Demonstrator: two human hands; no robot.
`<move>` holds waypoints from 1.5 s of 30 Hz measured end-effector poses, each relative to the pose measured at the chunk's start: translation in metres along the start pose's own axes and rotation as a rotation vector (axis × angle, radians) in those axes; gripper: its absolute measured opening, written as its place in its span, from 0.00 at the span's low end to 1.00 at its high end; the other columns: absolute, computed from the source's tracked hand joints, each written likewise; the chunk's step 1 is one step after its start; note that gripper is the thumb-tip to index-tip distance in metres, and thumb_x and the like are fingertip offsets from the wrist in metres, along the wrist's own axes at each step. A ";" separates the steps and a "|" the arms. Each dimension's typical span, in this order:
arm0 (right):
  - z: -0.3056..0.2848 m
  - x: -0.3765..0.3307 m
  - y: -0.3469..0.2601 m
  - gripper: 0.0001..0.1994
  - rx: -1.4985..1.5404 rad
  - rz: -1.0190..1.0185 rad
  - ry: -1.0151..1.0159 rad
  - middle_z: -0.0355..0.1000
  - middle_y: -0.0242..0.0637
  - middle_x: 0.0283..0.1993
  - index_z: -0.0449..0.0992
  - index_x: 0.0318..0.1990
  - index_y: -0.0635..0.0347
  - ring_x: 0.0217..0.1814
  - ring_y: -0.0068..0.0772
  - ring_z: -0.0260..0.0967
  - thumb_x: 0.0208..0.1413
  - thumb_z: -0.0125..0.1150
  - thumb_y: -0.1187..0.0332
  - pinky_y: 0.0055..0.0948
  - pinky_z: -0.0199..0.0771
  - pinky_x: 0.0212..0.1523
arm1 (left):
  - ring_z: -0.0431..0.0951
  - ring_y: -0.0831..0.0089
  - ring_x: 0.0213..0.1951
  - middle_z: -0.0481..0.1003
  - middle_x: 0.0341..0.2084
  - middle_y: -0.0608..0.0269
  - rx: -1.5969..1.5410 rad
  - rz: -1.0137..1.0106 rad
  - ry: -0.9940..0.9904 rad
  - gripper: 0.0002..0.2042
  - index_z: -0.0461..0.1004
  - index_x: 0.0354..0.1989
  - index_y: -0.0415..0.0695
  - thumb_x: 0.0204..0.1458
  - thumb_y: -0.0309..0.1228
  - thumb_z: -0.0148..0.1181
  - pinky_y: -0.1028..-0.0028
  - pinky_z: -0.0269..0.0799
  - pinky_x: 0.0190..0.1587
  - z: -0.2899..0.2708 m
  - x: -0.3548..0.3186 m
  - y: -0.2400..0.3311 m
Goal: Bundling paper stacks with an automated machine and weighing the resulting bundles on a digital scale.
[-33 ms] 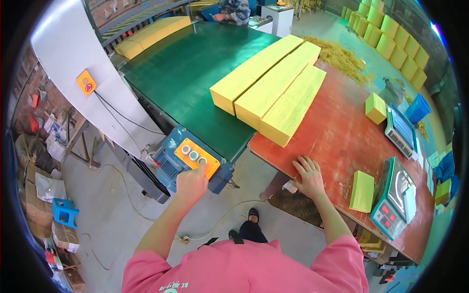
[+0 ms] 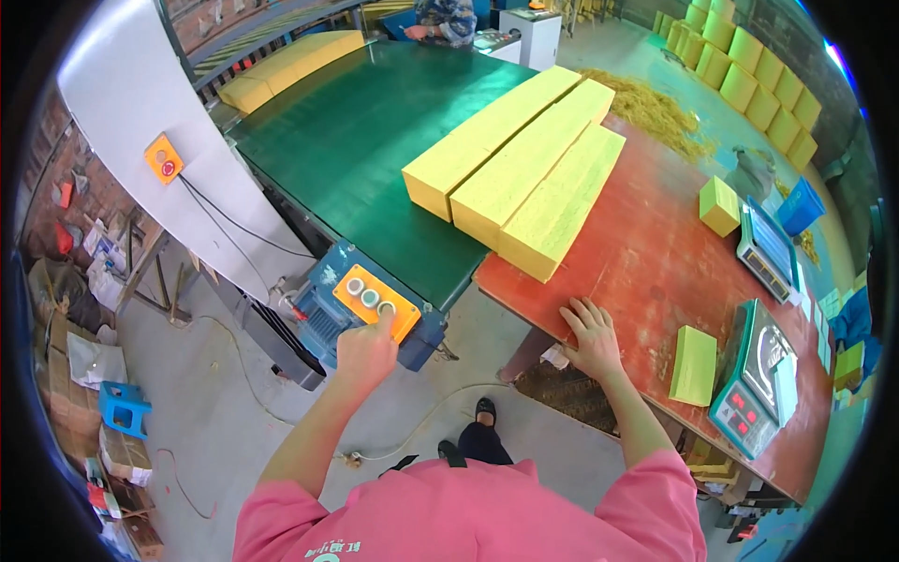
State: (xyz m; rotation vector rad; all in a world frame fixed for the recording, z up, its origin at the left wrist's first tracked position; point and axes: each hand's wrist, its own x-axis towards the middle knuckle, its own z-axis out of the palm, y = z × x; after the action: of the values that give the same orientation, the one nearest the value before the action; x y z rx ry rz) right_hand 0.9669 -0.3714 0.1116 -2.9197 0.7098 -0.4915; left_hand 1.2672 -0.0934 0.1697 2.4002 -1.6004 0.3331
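Note:
My left hand (image 2: 367, 356) is curled with its index finger out, the tip on the lowest button of an orange control box (image 2: 408, 323). That box sits on a blue motor housing (image 2: 330, 317) by the near end of a green conveyor belt (image 2: 365, 140). Fingers spread, my right hand (image 2: 594, 342) rests on the near edge of a red tabletop (image 2: 646, 234) and holds nothing. Ahead of it, three long yellow blocks lie side by side: a left one (image 2: 492, 131), a middle one (image 2: 538, 164) and a right one (image 2: 567, 206). They reach across belt and tabletop.
A scale (image 2: 746, 398) stands at the right beside a short yellow block (image 2: 693, 365); another scale (image 2: 768, 253) and cut block (image 2: 719, 206) are farther off. A white curved panel (image 2: 140, 84) carries a red stop button. Another person (image 2: 445, 21) is beyond the belt. A cable (image 2: 421, 433) crosses the floor.

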 end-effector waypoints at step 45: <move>-0.046 -0.089 0.032 0.16 0.598 0.144 0.374 0.73 0.47 0.48 0.75 0.44 0.64 0.50 0.48 0.71 0.45 0.59 0.82 0.39 0.72 0.50 | 0.80 0.55 0.35 0.79 0.30 0.52 0.123 -0.351 -0.389 0.18 0.77 0.48 0.52 0.46 0.30 0.54 0.56 0.74 0.38 -0.035 0.032 0.021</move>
State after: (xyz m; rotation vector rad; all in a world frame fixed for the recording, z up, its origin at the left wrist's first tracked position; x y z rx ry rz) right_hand 0.8633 -0.3596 0.1241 -2.2263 0.6577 -1.0405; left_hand 1.2580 -0.1177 0.2144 2.9141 -1.2769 -0.1125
